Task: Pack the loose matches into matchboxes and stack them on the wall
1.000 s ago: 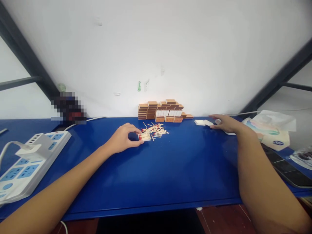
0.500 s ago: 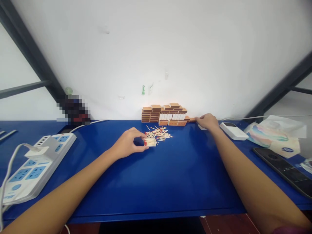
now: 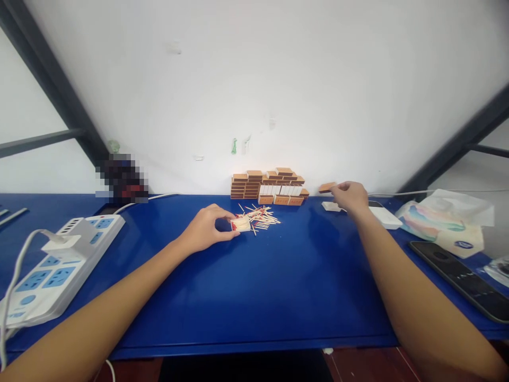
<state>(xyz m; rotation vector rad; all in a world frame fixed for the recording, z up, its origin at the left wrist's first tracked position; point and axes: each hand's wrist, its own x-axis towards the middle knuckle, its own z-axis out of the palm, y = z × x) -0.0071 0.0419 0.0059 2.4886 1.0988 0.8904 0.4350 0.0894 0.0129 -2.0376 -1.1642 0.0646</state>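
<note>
My left hand (image 3: 209, 228) pinches an open matchbox tray (image 3: 240, 225) with red-tipped matches lying in it. Right beside the tray spreads a loose pile of matches (image 3: 262, 216) on the blue table. Near the wall, my right hand (image 3: 350, 197) grips a brown matchbox sleeve (image 3: 326, 188) by its end, raised above the table. Under that hand lies a small white box-like piece (image 3: 331, 206), partly covered by the fingers. Several matchboxes (image 3: 245, 187) stand stacked against the wall, some brown side out, others showing white ends.
A white power strip (image 3: 71, 265) with a plugged-in charger lies at the left. On the right are a white device (image 3: 385, 216), a tissue pack (image 3: 441, 220) and a black phone (image 3: 461, 278). The blue table (image 3: 254, 297) meets a white wall behind the stack.
My right hand has lifted the brown sleeve off the table beside the stack and moved it right. My left hand and the tray have shifted slightly left.
</note>
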